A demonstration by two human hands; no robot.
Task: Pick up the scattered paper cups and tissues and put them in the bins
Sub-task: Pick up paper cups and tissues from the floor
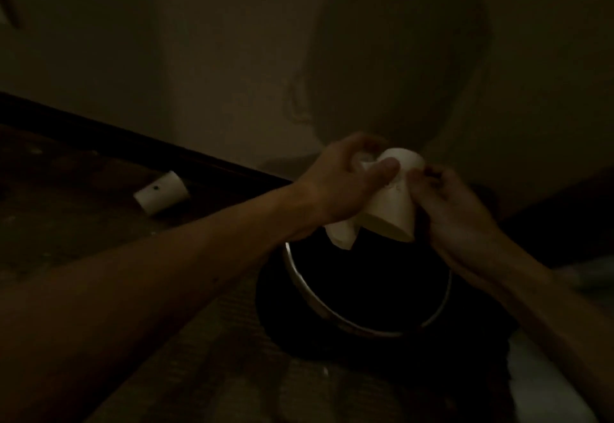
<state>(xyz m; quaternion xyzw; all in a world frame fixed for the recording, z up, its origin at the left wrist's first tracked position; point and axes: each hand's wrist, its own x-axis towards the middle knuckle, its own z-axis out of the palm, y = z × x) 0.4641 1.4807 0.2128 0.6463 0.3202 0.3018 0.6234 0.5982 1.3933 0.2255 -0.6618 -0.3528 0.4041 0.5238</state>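
Frame centre: paper cup [395, 203] and tissue [342, 233], left hand [345, 183] fingers curled round both; right hand [448, 206] fingertips pinching cup; bin [300, 278] beneath; second cup [161, 193] mid-left

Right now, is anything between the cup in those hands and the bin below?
Nothing visible. The left hand and right hand hold the paper cup, with a tissue, just above the open bin.

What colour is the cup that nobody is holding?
The lying cup is white with one small dark dot; head view.
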